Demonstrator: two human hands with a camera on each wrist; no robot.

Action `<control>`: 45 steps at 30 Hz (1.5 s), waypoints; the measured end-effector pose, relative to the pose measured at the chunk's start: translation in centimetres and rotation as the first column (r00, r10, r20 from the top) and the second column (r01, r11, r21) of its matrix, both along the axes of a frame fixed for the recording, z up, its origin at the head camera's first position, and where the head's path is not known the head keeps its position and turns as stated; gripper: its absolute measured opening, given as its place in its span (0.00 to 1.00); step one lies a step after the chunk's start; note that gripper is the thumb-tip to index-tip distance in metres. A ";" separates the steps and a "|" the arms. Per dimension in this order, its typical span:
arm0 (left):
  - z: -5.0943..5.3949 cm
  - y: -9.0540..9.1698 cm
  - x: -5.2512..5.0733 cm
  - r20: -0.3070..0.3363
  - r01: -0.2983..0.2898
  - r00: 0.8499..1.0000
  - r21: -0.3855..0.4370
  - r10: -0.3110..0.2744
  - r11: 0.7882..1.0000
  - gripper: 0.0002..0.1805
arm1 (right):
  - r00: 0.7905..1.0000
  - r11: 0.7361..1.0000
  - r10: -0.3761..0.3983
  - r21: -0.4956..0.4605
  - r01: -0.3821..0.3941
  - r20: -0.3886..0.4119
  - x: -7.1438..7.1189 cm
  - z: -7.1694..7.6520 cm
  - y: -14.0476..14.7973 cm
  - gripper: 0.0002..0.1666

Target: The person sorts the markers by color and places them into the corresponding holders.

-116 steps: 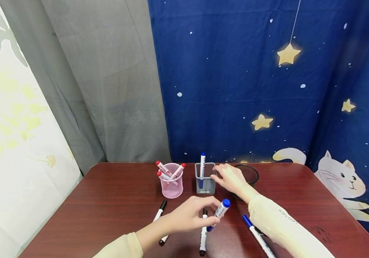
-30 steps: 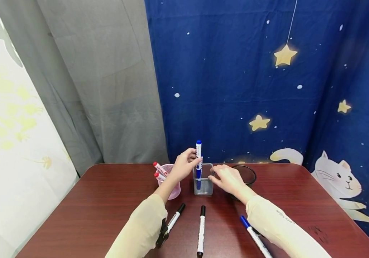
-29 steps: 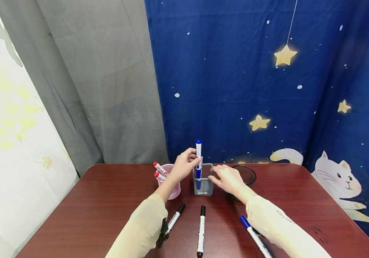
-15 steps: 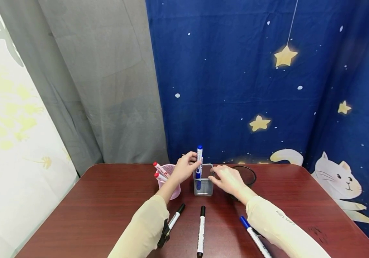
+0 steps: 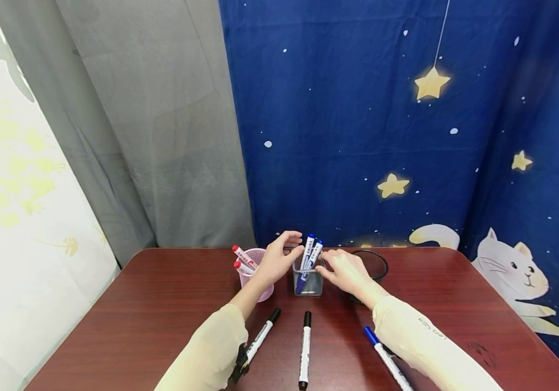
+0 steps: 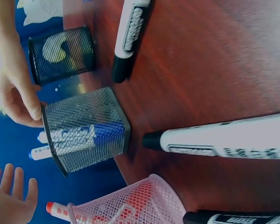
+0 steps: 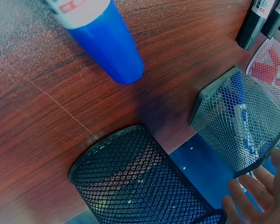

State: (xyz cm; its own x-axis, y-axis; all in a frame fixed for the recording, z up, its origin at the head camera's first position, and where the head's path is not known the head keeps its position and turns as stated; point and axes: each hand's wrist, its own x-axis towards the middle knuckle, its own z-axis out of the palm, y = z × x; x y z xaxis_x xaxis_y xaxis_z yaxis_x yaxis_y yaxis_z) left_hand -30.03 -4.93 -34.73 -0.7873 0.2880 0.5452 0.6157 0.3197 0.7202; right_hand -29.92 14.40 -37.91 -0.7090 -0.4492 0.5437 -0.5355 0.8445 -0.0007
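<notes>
On a reddish-brown table, at the far left, a pink mesh cup holds red markers. Nearer, a white marker with a black cap lies slanted beside the left sleeve. The person's left hand hovers just left of the middle cup, fingers loosely spread and holding nothing. That middle cup, a square grey mesh one, stands upright at the far centre. Two blue markers stand inside, leaning right, with their tops above the rim. Near the viewer, a second black-capped marker lies almost straight up and down the table. The right hand pinches the square cup's right rim, seemingly steadying it. Just right and partly behind that hand is a round black mesh cup. At the near right, a blue-capped marker lies on the table by the right sleeve.

The step in hand appears to be placing blue markers in the square cup, with two in. The next move probably calls for picking up the remaining blue one, likely with the right hand.
</notes>
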 end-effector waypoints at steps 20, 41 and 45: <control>-1.1 1.2 4.5 -0.060 0.170 0.982 -0.150 -0.181 0.974 0.04 | 1.000 1.000 0.020 0.008 -0.019 -0.016 0.0 0.2 0.2 0.13; -4.2 3.9 8.8 -0.218 0.237 0.856 -0.640 -0.469 0.731 0.07 | 0.999 0.999 0.030 -0.012 -0.030 0.031 -0.1 0.3 0.2 0.15; -4.9 4.4 9.6 -0.243 0.194 0.805 -0.753 -0.541 0.628 0.09 | 0.999 1.000 0.025 -0.009 -0.025 0.043 0.0 0.4 0.1 0.15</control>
State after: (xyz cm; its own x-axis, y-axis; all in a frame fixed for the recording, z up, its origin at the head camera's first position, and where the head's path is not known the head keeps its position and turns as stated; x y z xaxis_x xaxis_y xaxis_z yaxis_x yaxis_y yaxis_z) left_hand -20.45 -0.52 -39.66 -0.2724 0.9117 0.3075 0.9614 0.2706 0.0493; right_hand -29.92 14.51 -37.55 -0.7203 -0.4625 0.5169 -0.5560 0.8306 -0.0315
